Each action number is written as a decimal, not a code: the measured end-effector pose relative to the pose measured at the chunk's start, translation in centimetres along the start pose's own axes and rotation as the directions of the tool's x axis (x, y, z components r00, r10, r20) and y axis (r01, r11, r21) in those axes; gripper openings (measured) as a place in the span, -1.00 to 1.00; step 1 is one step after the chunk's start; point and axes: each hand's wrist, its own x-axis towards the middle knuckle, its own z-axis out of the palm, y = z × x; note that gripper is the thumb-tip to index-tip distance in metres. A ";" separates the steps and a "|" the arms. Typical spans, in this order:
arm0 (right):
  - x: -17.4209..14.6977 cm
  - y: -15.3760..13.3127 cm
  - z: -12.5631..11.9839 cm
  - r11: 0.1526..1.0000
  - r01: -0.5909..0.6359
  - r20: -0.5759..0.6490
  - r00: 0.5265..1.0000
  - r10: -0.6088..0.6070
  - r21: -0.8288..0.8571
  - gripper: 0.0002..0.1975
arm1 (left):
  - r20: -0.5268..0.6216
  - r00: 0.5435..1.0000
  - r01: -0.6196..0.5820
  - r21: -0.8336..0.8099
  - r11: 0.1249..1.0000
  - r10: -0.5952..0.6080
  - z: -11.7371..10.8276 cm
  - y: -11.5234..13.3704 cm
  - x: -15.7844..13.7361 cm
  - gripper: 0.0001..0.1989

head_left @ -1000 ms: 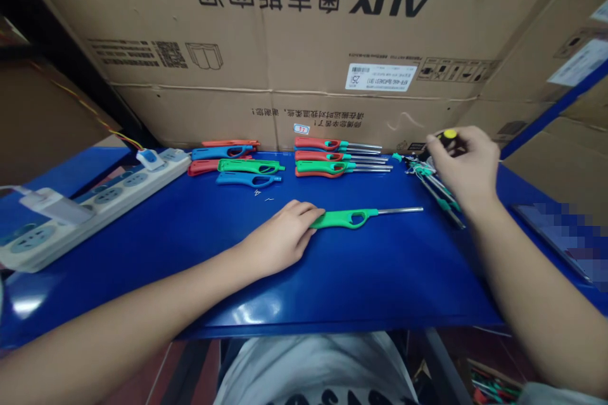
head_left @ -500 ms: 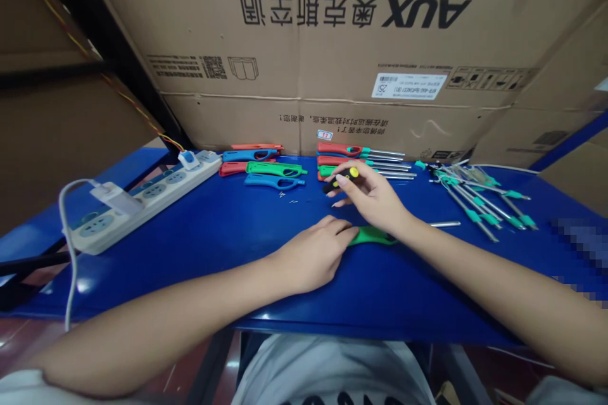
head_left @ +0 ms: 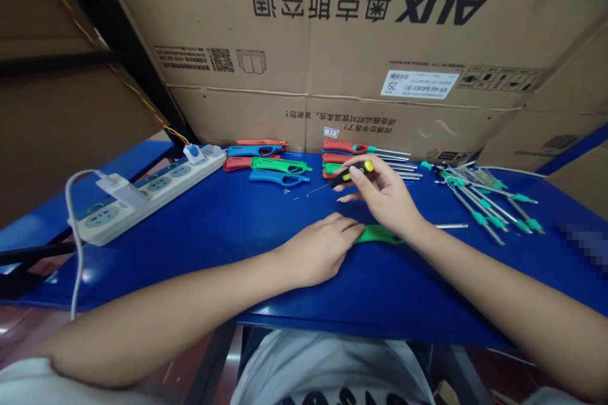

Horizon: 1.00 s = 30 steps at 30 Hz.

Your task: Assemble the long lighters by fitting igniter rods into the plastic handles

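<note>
My right hand (head_left: 382, 186) grips a small screwdriver (head_left: 338, 180) with a black and yellow handle. Its thin shaft slants down to the left, its tip close to the tabletop beside a few tiny screws (head_left: 286, 191). Whether a screw clings to the tip is too small to tell. Lower down, my left hand (head_left: 323, 250) is closed round one end of a green gas lighter (head_left: 377, 233) lying on the blue table (head_left: 190, 272). The lighter's metal tube (head_left: 451, 226) sticks out to the right beyond my right wrist, which hides part of it.
Lighter handle shells (head_left: 280, 178) lie at the back left, and lighters with metal tubes (head_left: 344, 147) at the back centre. A pile of loose metal tubes with green ends (head_left: 479, 202) is at the right. A power strip (head_left: 156, 188) runs along the left; a cardboard box (head_left: 332, 44) stands behind.
The screwdriver's shaft now shows clearly, pointing down-left near the screws. My left hand stays on the green lighter. The whole view has shifted slightly.
</note>
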 end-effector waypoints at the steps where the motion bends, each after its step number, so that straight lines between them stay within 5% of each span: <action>1: -0.1 -0.3 -0.3 1.000 0.014 -0.021 1.000 -0.014 -0.005 -0.66 | -0.004 1.000 -0.006 -0.007 1.000 0.006 0.0 -0.1 0.0 -0.59; 10: -1.1 -2.1 -3.9 0.994 0.110 -0.299 0.948 -0.108 -0.009 -0.69 | -0.059 0.997 -0.070 -0.239 0.969 0.058 0.3 -1.5 0.6 -0.57; 15: -1.1 -1.8 -4.6 0.992 0.061 -0.374 0.922 -0.099 -0.111 -0.56 | -0.132 0.980 0.076 -0.457 0.886 -0.152 0.4 -1.6 1.0 -0.58; 21: -1.1 -1.5 -4.4 0.996 0.082 -0.376 0.925 -0.061 0.040 -0.53 | -0.192 0.911 0.114 -0.732 0.671 -0.364 0.6 -1.5 1.3 -0.64; 30: -1.2 -1.6 -4.5 0.995 0.083 -0.371 0.927 -0.058 0.051 -0.50 | -0.348 0.861 0.052 -0.665 0.745 -0.371 -0.2 -0.8 1.2 -0.89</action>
